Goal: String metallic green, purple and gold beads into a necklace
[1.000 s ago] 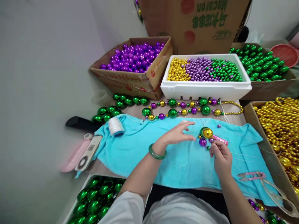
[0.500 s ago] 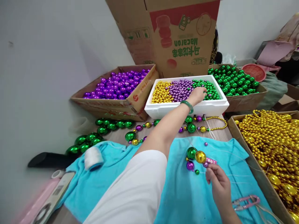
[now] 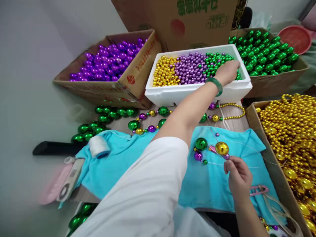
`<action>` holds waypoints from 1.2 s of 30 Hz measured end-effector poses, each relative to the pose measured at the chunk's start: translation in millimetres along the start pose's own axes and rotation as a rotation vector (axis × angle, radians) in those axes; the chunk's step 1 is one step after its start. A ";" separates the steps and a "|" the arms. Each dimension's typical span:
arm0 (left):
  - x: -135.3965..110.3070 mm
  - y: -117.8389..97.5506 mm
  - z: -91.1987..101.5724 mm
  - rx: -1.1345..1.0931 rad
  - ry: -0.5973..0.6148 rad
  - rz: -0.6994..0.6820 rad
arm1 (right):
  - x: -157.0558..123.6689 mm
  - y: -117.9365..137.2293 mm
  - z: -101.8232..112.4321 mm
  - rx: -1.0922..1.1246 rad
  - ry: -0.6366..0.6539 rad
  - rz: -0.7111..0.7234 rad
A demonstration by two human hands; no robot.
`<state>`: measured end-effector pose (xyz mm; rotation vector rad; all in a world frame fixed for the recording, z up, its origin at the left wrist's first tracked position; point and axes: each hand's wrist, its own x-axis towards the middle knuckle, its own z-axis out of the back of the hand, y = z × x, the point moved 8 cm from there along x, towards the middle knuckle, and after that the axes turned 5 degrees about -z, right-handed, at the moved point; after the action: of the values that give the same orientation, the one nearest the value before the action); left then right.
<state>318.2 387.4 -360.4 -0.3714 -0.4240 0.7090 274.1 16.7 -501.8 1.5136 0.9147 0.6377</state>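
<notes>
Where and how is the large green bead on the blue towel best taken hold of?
Probably by a pinch across the widest part of the large green bead, coming from above: it is round with its top exposed, while the larger purple bead sits close on its near side.

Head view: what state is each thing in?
White box: open, holding small beads
Left carton: open, heaped with purple balls
Necklace: laid out, partly hidden
Cloth: spread, rumpled
Spool: wound, on cloth
Snips: lying down, partly hidden
Left hand: in white box, grip hidden
Right hand: pinching a purple bead
</notes>
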 end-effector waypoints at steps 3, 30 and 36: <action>-36.9 0.0 34.8 -0.270 -0.146 0.039 | 0.8 1.8 8.3 0.014 -0.029 -0.001; -408.0 50.1 -0.3 -1.955 -0.579 0.711 | -49.6 0.9 -53.3 -0.357 0.154 -0.011; -409.3 49.5 4.5 -1.886 -0.601 0.713 | -48.0 -0.4 -52.3 -0.377 0.150 -0.022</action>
<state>10.2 140.8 -480.0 -2.1901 -1.5435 0.9150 205.2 5.5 -489.0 1.1293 0.8659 0.8645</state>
